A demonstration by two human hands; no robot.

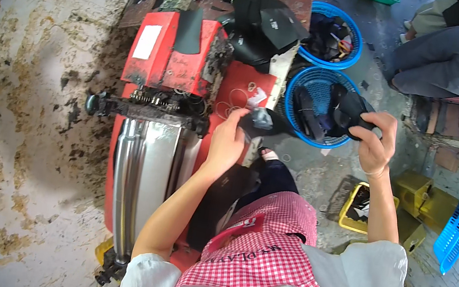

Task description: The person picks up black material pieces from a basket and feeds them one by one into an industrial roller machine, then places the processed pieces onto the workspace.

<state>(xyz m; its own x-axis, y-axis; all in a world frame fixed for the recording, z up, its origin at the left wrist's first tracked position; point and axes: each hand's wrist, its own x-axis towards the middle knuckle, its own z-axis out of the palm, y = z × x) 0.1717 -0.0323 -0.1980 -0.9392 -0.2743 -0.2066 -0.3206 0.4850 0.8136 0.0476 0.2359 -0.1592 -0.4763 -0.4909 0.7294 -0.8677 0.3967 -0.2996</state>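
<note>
My left hand is closed on a small black flat piece with a shiny greyish patch, beside the red machine. Over on the right, my right hand pinches a dark, curved piece between thumb and fingers, above the right rim of a round blue basket. Several more dark flat pieces lie inside that basket. Thin rubber bands and a crumpled white scrap rest on the red surface near my left hand.
Black sheets and pieces are heaped on the bench behind the machine. A second blue basket stands beyond the first. A yellow basket, yellow bins and an upright blue tray are at right. Another person sits at upper right.
</note>
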